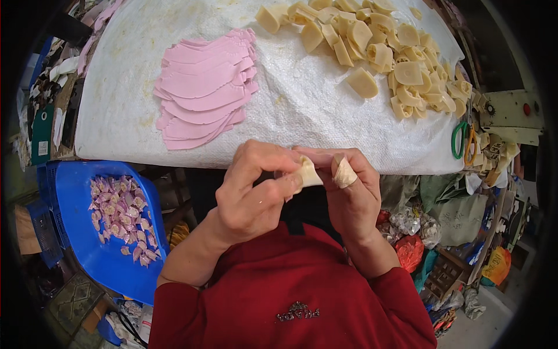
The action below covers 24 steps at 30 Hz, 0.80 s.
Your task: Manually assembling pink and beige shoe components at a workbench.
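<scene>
My left hand [251, 195] and my right hand [354, 200] meet in front of my chest, just off the table's near edge. Between them is a small cream, rubbery-looking piece [309, 174], pinched by my left thumb and fingers. My right fingers close on its other side, partly hidden. A beige covering [343, 173] wraps my right thumb. Beyond my hands, to the left, lies a fanned stack of thin pink sheets [203, 87]. A heap of cream moulded pieces [408, 74], some curled and some tongue-shaped, spreads over the far right.
White woven sheeting [302, 131] covers the table. At its right edge are green-handled scissors [459, 139] and an orange-handled tool [471, 145]. Below left sits a blue plastic bin [87, 232] holding many small purple-and-cream pieces [121, 212]. Bags and a red bundle [410, 252] crowd the lower right.
</scene>
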Motion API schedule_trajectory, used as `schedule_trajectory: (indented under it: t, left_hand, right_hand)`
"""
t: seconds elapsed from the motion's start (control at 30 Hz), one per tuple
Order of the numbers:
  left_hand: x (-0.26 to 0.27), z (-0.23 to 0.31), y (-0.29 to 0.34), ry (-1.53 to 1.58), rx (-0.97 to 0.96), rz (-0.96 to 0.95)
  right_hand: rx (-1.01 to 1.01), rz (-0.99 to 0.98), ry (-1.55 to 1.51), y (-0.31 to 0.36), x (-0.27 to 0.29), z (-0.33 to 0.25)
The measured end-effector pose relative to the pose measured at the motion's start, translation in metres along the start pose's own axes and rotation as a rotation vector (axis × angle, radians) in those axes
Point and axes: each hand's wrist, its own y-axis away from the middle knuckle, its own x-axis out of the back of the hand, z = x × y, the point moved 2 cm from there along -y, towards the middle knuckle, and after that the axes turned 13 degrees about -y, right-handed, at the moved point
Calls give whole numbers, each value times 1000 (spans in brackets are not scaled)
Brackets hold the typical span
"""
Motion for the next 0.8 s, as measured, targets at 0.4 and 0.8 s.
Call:
schedule_trajectory:
  t: [0.4, 0.8]
  left_hand:
    - [-10, 5, 0, -483, 18, -55]
    - [-11, -1, 4, 152, 44, -188]
  right_hand:
    - [89, -164, 751, -10, 6, -4]
    - [-371, -355, 303, -36, 30, -20]
